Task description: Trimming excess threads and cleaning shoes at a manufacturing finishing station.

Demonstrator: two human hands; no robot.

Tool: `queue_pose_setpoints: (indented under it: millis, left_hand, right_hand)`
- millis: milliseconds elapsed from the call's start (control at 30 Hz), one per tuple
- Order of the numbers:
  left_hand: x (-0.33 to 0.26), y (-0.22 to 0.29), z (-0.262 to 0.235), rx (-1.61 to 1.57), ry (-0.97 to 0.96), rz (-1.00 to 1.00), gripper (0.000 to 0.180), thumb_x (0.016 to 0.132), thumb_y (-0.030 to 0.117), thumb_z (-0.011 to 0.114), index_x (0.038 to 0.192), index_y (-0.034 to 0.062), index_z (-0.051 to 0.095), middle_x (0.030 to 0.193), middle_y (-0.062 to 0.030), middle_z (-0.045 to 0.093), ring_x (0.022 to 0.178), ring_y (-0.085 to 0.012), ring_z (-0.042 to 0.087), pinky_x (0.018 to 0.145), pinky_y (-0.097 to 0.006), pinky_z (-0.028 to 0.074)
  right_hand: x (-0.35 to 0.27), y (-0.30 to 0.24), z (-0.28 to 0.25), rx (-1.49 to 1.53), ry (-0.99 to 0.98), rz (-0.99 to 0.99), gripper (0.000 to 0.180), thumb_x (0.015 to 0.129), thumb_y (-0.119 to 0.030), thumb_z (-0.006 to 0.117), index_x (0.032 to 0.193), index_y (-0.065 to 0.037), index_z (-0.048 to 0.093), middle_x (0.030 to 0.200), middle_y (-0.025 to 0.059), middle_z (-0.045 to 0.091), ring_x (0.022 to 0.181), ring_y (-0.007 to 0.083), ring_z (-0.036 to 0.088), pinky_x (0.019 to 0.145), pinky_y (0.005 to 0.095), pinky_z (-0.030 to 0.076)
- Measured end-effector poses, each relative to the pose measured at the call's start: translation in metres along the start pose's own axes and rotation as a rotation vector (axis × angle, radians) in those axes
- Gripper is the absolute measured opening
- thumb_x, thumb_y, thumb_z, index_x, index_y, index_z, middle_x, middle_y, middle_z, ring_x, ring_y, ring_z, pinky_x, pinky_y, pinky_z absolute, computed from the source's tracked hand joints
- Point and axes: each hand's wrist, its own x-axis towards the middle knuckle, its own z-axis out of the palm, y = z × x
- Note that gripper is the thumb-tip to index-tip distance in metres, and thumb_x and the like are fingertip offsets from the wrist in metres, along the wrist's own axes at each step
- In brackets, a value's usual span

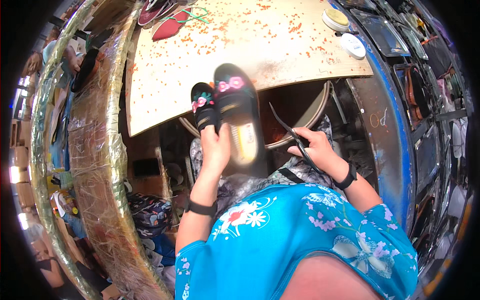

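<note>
My left hand [216, 150] is closed round a pair of black slip-on shoes at the near edge of the worktable. The smaller-looking shoe [203, 106] is on the left, its toe up, with pink flowers and green leaves on the upper. Beside it the other shoe [235, 107] shows pink flowers, a dark strap and a pale insole; it is blurred by motion. In my right hand [317, 150] is a pair of black scissors [301, 147], the slim blades pointing up and left, apart from the shoes. Whether the blades are parted I cannot tell.
Red-orange scraps dot the pale worktable [175, 107]. Red shoe pieces [172, 26] with green cord lie at the far left. A round tin [335, 20] and a white lid [353, 46] stand far right. Wrapped shelving [92, 150] runs left; a rack with shoes [417, 92] runs right.
</note>
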Motion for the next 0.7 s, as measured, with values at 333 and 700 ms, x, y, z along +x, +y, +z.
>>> queue_pose_setpoints:
  millis: [333, 700]
  left_hand:
    - [0.017, -0.019, -0.024, -0.711, -0.108, -0.378, 0.011, 0.089, 0.015, 0.059, 0.085, 0.0049, 0.062, 0.08, 0.0019, 0.061, 0.069, -0.0018, 0.053, 0.059, -0.018, 0.042]
    - [0.019, -0.055, -0.036, -0.007, -0.273, -0.424, 0.025, 0.083, 0.028, 0.066, 0.078, 0.004, 0.061, 0.07, -0.0035, 0.063, 0.062, -0.0142, 0.059, 0.059, -0.032, 0.046]
  right_hand:
    - [0.034, -0.03, -0.016, 0.016, -0.109, 0.093, 0.043, 0.07, -0.022, 0.076, 0.106, -0.003, 0.061, 0.066, 0.0104, 0.06, 0.058, 0.0107, 0.055, 0.056, 0.0266, 0.045]
    - [0.102, -0.087, 0.018, -0.766, -0.374, -0.216, 0.018, 0.072, -0.015, 0.056, 0.083, -0.001, 0.059, 0.067, 0.0194, 0.061, 0.067, 0.0353, 0.062, 0.063, 0.044, 0.05]
